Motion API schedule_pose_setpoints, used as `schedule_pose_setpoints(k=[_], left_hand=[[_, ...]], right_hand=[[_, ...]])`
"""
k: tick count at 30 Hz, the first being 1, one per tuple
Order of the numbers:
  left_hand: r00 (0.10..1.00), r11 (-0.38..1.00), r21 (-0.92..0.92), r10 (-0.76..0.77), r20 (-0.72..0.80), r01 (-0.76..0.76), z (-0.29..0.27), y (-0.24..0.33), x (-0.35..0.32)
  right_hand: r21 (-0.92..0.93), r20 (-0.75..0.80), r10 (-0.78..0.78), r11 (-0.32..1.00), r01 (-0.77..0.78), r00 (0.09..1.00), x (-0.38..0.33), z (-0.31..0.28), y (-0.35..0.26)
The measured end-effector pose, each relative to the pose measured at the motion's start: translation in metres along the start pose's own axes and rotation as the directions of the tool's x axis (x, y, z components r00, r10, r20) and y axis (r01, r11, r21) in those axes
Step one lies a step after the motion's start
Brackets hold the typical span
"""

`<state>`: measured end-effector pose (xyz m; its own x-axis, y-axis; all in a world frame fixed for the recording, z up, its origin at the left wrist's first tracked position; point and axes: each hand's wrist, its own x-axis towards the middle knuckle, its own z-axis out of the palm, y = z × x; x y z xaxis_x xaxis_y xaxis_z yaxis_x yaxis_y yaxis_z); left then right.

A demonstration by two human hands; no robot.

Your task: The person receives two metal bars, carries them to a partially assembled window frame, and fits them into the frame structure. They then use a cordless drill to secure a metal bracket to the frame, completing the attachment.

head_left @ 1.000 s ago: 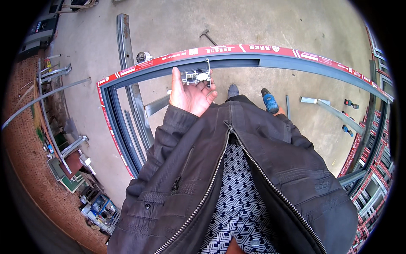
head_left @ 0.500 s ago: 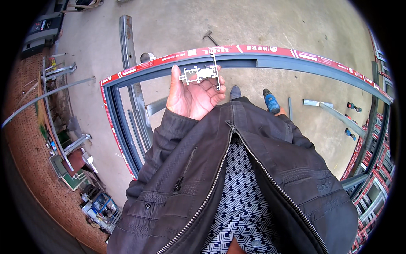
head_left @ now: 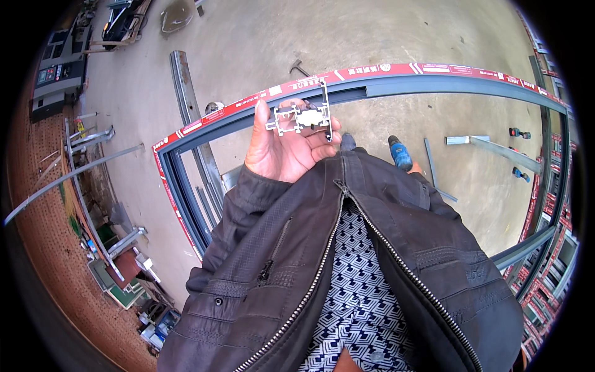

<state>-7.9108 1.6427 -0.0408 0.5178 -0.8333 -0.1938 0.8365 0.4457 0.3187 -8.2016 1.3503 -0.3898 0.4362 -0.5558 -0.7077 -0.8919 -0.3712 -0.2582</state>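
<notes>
My left hand (head_left: 282, 152) is palm up with its fingers curled round a short cut piece of aluminium window profile (head_left: 313, 118). The profile's end faces me, showing pale metal walls, hollow chambers and dark strips. It is held above the near side of a large dark grey frame (head_left: 434, 85) edged with red printed protective film. To the right, my right hand (head_left: 416, 168) shows only in part beyond my jacket, by the rear of a blue cordless drill (head_left: 400, 154). That hand grips the drill, whose nose points away from me; its handle is hidden.
A hammer (head_left: 300, 67) lies on the floor beyond the frame. Metal lengths (head_left: 185, 87) cross beneath the left corner. At right lie a pale profile (head_left: 505, 154) and other power tools (head_left: 519, 174). Racks and a machine (head_left: 59, 74) line the left side.
My view has shifted a little, so the frame and floor items sit differently. The left hand and profile appear slightly farther right and lower; both holds are unchanged.
</notes>
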Motion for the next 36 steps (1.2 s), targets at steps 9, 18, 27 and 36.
schedule_pose_setpoints(k=[9,18,27,36], left_hand=[[0.994,0.998,-0.005,-0.068,0.08,0.069,-0.02,0.022,-0.022],[0.999,0.999,-0.017,-0.039,0.001,0.039,-0.029,0.043,-0.053],[0.993,0.991,-0.076,-0.102,0.058,0.106,-0.034,0.06,-0.06],[0.991,0.987,-0.09,-0.128,0.032,0.13,-0.038,0.063,-0.062]], right_hand=[[0.077,-0.008,0.131,0.989,-0.13,0.991,-0.008,0.072,0.036],[0.179,-0.011,0.181,0.968,-0.176,0.983,-0.052,0.092,0.011],[0.238,-0.033,0.23,0.947,-0.216,0.973,-0.079,0.108,0.03],[0.242,-0.041,0.249,0.942,-0.232,0.968,-0.098,0.111,0.025]])
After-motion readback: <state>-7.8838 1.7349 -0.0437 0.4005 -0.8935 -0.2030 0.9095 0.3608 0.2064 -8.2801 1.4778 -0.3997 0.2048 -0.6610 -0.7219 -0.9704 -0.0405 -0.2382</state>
